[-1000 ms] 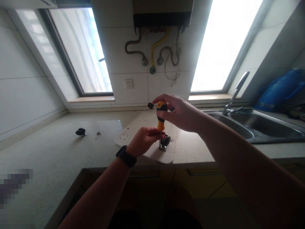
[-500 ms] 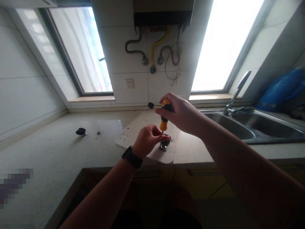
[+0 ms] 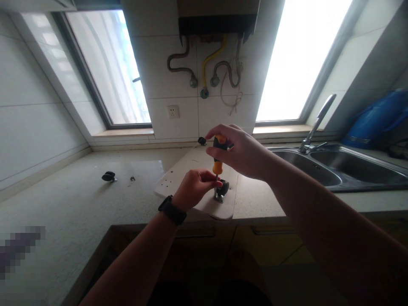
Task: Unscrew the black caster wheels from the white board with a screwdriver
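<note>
A boxy appliance (image 3: 218, 23) hangs at twelve o'clock on the tiled wall (image 3: 159, 80), above bent metal hoses (image 3: 181, 69) and a yellow pipe (image 3: 204, 76), with a window (image 3: 106, 68) at ten, another window (image 3: 293, 63) at two, a white socket (image 3: 173, 111) at half past ten, and a steel sink (image 3: 357, 168), chrome tap (image 3: 322, 114) and blue object (image 3: 376, 119) toward three.

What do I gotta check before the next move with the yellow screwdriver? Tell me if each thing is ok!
1. Right hand gripping the screwdriver: ok.
2. Screwdriver standing nearly upright: ok.
3. Left hand's fingertips clear of the metal shaft: not ok, they're right at it.
4. Screwdriver tip sitting in a screw: cannot tell, too small and partly hidden.
5. Near caster wheel on the pale board: ok.
6. Every caster on the board: not ok, one loose caster sits on the counter.
</note>
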`<control>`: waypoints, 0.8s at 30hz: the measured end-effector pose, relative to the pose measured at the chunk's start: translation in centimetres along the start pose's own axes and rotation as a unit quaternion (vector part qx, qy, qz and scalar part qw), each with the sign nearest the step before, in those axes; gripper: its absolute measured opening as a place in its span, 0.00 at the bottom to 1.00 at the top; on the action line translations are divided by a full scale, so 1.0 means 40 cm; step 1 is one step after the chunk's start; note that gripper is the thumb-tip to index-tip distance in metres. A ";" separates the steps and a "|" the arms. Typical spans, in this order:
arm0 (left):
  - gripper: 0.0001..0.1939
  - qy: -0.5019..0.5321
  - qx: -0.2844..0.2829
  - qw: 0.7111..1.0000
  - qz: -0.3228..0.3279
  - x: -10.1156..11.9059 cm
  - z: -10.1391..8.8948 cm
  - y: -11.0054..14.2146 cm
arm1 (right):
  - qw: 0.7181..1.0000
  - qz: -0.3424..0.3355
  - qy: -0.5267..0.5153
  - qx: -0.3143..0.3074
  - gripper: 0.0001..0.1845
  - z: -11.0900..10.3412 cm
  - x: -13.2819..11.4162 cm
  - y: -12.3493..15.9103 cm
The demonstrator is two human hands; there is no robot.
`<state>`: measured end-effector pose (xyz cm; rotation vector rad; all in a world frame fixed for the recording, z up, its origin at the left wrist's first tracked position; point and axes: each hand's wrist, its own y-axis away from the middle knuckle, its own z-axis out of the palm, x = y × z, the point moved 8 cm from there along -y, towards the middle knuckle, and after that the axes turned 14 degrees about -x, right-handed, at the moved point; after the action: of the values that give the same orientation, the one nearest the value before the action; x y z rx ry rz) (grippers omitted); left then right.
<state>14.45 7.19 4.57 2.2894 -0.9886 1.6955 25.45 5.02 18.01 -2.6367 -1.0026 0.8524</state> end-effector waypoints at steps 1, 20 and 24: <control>0.12 -0.008 0.009 1.000 -0.003 -0.002 -0.002 -0.001 | 1.000 0.003 0.003 0.001 0.20 0.001 0.000 0.000; 0.20 -0.014 0.076 0.997 0.016 0.027 -0.029 0.012 | 0.996 -0.002 -0.073 0.043 0.24 -0.022 -0.014 0.015; 0.23 -0.047 0.031 0.998 0.011 0.019 -0.032 0.039 | 0.991 0.000 -0.116 0.073 0.25 -0.041 -0.004 0.033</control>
<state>12.65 6.23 5.30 2.4281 -0.9955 1.6630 27.02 3.95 18.94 -2.4556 -0.9516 1.2071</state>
